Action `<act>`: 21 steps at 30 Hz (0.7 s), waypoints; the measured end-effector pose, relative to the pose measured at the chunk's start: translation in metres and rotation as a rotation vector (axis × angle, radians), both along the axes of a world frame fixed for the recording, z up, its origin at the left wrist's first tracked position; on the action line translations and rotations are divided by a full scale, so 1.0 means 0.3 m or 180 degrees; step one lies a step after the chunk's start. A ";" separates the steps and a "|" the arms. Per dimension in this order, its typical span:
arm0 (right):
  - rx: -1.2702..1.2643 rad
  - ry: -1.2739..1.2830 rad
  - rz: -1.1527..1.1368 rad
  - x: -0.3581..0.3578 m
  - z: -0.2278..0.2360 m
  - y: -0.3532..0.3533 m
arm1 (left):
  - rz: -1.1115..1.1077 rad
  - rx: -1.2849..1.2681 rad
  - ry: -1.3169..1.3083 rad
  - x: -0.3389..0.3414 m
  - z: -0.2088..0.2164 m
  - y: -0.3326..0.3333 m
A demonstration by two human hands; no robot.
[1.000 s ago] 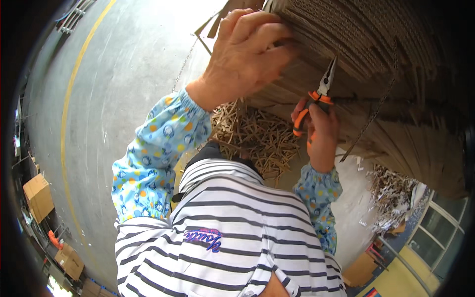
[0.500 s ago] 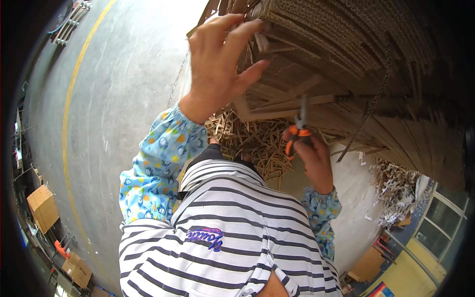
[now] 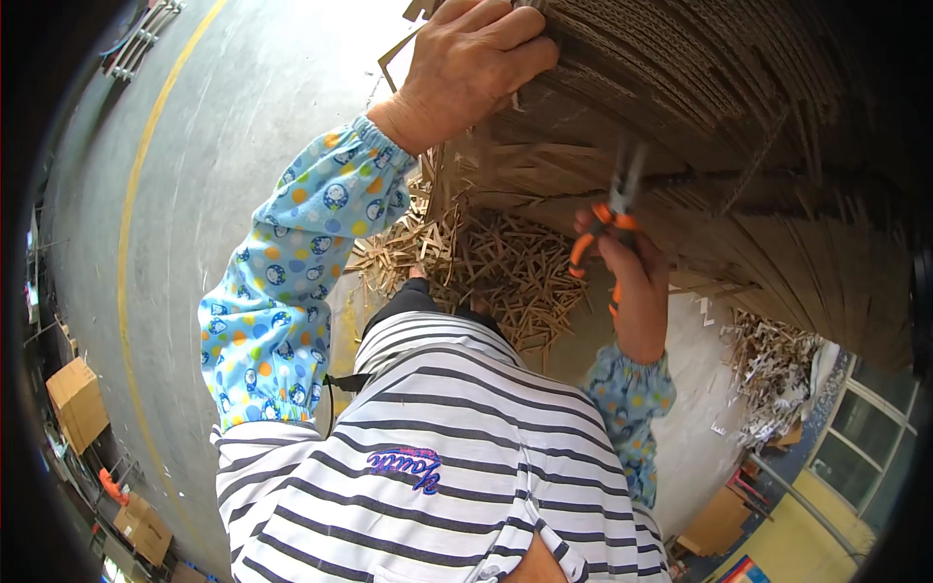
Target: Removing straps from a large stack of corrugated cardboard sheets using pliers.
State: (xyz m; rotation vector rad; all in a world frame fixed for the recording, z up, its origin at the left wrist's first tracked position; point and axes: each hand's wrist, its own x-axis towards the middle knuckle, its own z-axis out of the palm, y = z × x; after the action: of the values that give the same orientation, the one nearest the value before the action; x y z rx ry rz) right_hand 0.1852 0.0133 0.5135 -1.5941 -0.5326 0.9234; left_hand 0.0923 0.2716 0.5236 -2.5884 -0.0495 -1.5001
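Note:
My left hand (image 3: 466, 60) is raised to the near left edge of a tall stack of corrugated cardboard (image 3: 671, 73). Its fingers are curled closed around cardboard strips, mostly covered by the hand. Lower and to the right, my right hand (image 3: 637, 291) grips pliers (image 3: 601, 216) with orange and black handles. Their metal jaws point up toward the stack, blurred by motion, and I see nothing between them. Loose strips hang below my left hand.
A heap of cut cardboard strips (image 3: 520, 277) lies on the floor around my feet. More scraps (image 3: 773, 364) are piled at the right. Cardboard boxes (image 3: 78, 403) stand at the far left, and a yellow line (image 3: 131, 223) runs along the grey floor.
My left hand has moved up and its spread fingers have closed on strips at the stack's edge. My right hand has shifted slightly right with the pliers.

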 end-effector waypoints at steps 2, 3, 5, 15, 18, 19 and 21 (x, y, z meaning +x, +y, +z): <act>-0.0020 -0.0234 0.0045 0.042 -0.037 0.051 | -0.0067 0.0073 0.0019 0.024 0.013 -0.005; -0.0028 -0.0432 0.0167 0.055 -0.053 0.083 | -0.0057 0.0155 0.0074 0.021 0.020 -0.005; -0.0011 -0.0178 -0.0086 0.041 -0.021 0.146 | -0.0154 0.0085 0.0114 0.035 0.003 -0.004; -0.0863 -0.0130 0.0937 -0.060 -0.230 -0.062 | 0.0229 -0.0467 0.2075 -0.320 -0.490 0.025; -0.0092 -0.0407 0.0180 0.041 -0.145 -0.012 | 0.0836 -0.1117 0.2350 -0.371 -0.577 0.045; -0.0102 -0.0424 0.0148 0.074 -0.121 0.010 | 0.0729 -0.1345 0.2427 -0.356 -0.537 0.036; 0.0328 -0.0709 -0.0588 0.124 -0.082 0.052 | 0.0623 -0.1504 0.2276 -0.320 -0.504 0.008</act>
State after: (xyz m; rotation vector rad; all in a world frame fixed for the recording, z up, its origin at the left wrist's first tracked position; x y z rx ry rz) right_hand 0.2223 0.0289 0.4889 -1.6310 -0.5672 0.5751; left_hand -0.0038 0.2742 0.3724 -3.2031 -0.6121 -0.4726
